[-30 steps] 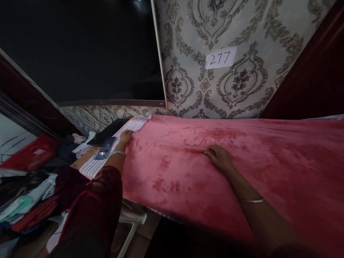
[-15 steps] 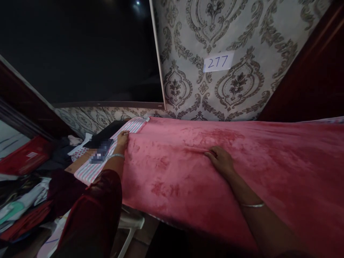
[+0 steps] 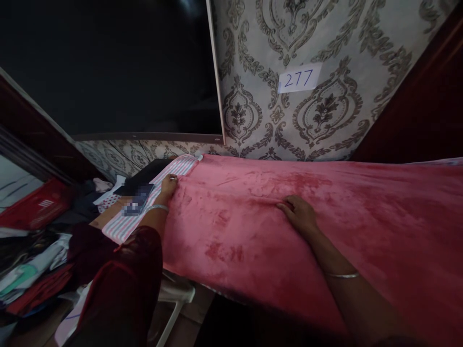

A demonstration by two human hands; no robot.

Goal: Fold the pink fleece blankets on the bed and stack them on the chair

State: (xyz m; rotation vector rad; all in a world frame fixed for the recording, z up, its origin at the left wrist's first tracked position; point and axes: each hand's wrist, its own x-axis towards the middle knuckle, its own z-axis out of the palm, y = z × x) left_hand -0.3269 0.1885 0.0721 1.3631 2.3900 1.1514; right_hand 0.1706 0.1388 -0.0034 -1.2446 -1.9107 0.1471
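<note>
A plush pink blanket (image 3: 235, 221) lies spread over a long surface against the wall. My left hand (image 3: 168, 185) is closed on the blanket near its left edge. Further right, my right hand (image 3: 297, 210) pinches a fold of the same blanket between thumb and fingers. A ridge in the fabric runs between the two hands. Under the blanket's left side, a striped cloth (image 3: 123, 226) in white, pink and grey shows along the edge.
A large dark television screen (image 3: 119, 67) hangs on the patterned wall, beside a paper marked 277 (image 3: 299, 78). Piled clothes (image 3: 39, 284) and a red bag (image 3: 34, 205) crowd the left. A white plastic chair or stool (image 3: 176, 296) stands below the blanket's front edge.
The view has shifted slightly. Both hands keep their grip on the blanket, and the ridge between them looks a little longer and straighter.
</note>
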